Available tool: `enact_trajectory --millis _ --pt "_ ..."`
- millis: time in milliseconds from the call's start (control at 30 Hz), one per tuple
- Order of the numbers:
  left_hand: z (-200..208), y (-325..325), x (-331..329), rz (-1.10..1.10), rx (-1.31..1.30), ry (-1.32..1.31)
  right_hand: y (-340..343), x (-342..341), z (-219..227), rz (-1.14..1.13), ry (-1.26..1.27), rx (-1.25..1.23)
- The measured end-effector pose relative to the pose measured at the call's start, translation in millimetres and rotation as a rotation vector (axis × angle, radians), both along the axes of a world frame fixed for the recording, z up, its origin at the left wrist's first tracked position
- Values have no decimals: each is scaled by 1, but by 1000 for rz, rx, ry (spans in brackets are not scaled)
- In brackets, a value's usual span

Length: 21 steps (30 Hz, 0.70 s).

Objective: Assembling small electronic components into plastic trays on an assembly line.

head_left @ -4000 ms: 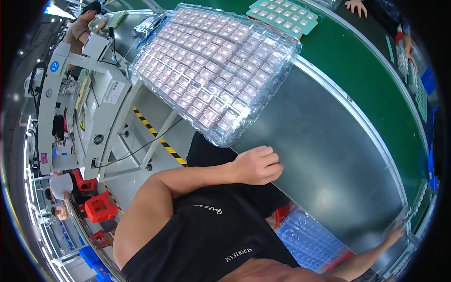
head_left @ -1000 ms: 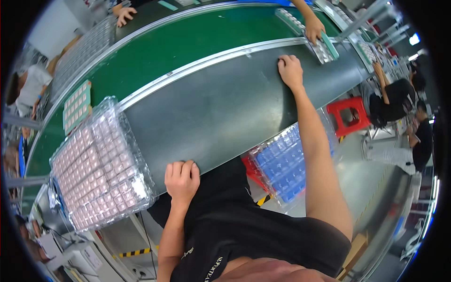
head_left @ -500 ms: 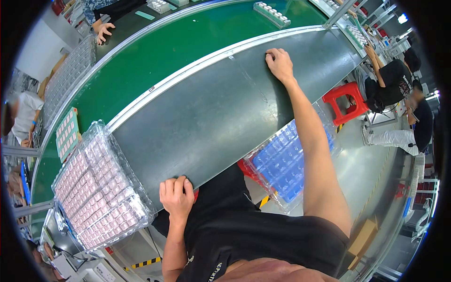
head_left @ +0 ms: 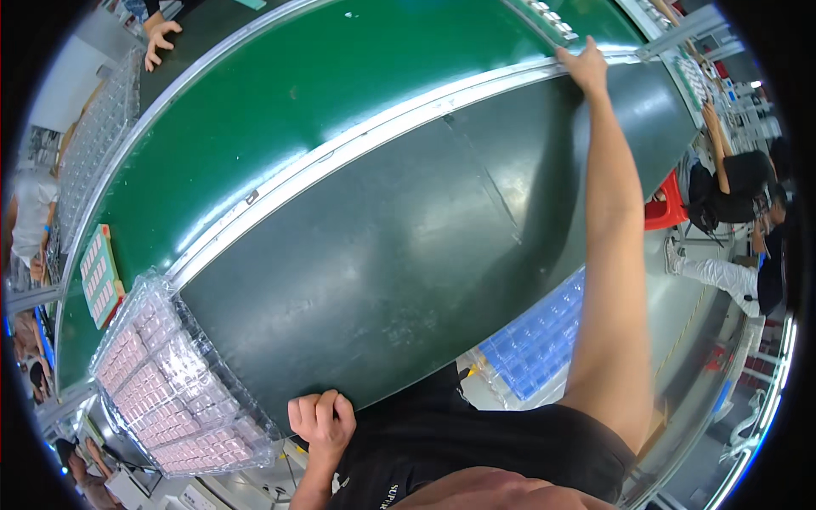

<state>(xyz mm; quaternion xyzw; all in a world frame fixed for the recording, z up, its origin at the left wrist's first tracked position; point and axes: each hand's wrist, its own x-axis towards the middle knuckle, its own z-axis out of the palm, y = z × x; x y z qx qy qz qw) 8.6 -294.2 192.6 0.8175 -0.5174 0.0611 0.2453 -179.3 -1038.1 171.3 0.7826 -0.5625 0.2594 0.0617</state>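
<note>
At lower centre the left hand [head_left: 321,422] rests curled, fingers together, on the table [head_left: 399,255] edge, just beside the clear tray stack [head_left: 174,382]: likely light, flexible, best gripped at its rims. At upper right the right hand [head_left: 585,65] presses flat on the rail [head_left: 382,136], fingers together.

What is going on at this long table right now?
A person leans over a dark grey worktable beside a green conveyor belt. Their right hand is stretched far out to the metal rail between table and belt. Their left hand is curled on the table's near edge, next to a stack of clear plastic trays holding small pink parts. Blue trays sit below the table.
</note>
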Motion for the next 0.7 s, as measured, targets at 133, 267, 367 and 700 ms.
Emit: enact_trajectory --millis 133,267,367,700 --pt "1 1 5 26 23 37 -37 16 1 20 -4 177" --pt "-1 -5 7 40 22 52 -51 6 9 12 64 235" --pt "0 -1 7 18 -2 26 -35 19 14 83 22 243" --pt "8 2 3 22 -85 -44 126 111 59 3 -101 271"
